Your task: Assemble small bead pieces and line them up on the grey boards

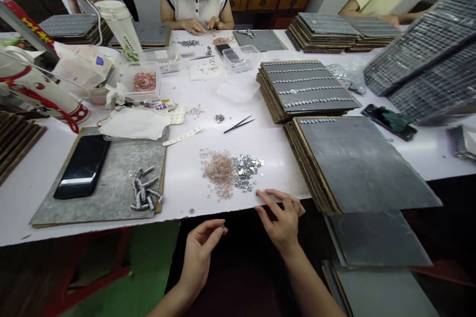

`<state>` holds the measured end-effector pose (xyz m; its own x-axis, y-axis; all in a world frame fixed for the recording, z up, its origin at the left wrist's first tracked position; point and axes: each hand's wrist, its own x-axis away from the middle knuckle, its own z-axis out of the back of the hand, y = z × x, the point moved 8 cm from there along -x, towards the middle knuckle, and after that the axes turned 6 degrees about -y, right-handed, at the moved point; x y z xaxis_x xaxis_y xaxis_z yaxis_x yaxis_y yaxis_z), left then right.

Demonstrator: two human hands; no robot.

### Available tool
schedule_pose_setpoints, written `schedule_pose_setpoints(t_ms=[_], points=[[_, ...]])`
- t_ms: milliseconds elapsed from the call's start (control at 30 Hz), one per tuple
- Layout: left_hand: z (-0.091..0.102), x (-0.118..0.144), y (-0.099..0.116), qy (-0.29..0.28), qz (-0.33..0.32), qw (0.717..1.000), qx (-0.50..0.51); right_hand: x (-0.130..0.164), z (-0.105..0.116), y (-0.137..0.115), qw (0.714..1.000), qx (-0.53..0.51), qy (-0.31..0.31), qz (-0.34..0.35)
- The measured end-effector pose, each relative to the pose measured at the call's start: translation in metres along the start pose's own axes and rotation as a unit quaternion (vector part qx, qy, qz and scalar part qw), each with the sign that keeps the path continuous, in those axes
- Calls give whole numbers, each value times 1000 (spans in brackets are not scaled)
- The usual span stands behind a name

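The washers (232, 172), a loose heap of pinkish and silvery rings, lie on the white table (282, 148) just beyond its near edge, with tweezers (239, 124) farther back from the heap and a phone (82, 166) well to its left. Our right hand (281, 217) rests at the edge just near of the heap, fingers spread and holding nothing, while our left hand (201, 253) pinches one tiny piece (222, 228) below that edge. We judge we are mid-assembly; next we need another ring from the heap.
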<state>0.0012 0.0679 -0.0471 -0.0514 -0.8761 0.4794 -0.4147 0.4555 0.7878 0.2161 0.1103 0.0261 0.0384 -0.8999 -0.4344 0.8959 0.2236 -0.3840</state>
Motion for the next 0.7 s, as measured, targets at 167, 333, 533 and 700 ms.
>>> schedule_pose_setpoints(t_ms=[167, 333, 533, 700], points=[[-1, 1, 0, -5, -14, 1000, -26, 3, 2, -7, 997, -57, 14, 43], [-2, 2, 4, -16, -36, 998, -52, 2, 3, -19, 985, -172, -14, 26], [-10, 7, 22, -42, -103, 986, -122, 12, -28, -59, 887, -411, -199, -73], [-15, 14, 39, -67, -180, 967, -167, 14, -40, -74, 847, -467, -231, -105]])
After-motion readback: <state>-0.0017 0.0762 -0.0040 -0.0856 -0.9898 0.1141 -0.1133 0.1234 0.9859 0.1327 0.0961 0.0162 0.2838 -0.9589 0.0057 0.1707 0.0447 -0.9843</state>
